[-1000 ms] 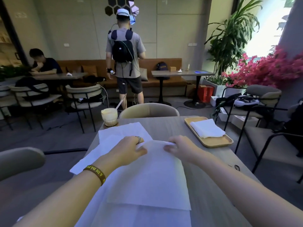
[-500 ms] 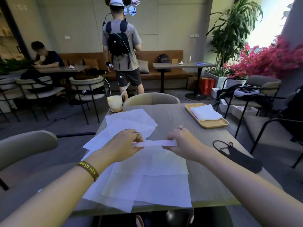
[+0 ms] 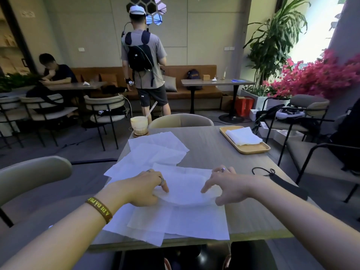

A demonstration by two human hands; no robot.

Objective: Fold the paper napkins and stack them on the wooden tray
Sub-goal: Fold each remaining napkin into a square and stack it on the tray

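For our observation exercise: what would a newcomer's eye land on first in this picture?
Two bare hands, left hand and right hand, press a half-folded napkin at the table's near edge. Loose white napkins fan out behind it. Far right sits the wooden tray holding folded napkins.

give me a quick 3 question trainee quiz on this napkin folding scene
1. True or false: the light wooden tray already holds a folded white paper napkin.
2. What touches the half-folded white napkin? A) left hand only B) both it and the right hand C) neither
3. Fill in: the creamy iced drink in a glass stands at the table's far ____ corner.

Key: 1 true; 2 B; 3 left
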